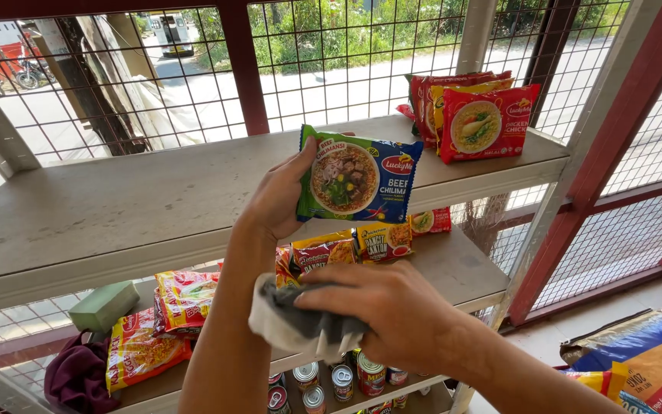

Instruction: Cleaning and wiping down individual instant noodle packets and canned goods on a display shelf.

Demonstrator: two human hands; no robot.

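My left hand (279, 195) holds up a green and blue noodle packet (358, 178) in front of the top shelf (116, 199), gripping its left edge. Below it, my right hand (381, 303) is closed on a crumpled white and grey cloth (293, 326), held against my left forearm. Red and yellow noodle packets (476, 115) stand at the right end of the top shelf, leaning on the wire mesh.
The middle shelf (461, 268) carries more noodle packets (174, 310), a green sponge block (103, 305) and a purple cloth (78, 376). Several cans (346, 379) sit on the lowest shelf. A large blue and orange sack (641, 356) lies on the floor at right. Red-framed mesh walls surround the rack.
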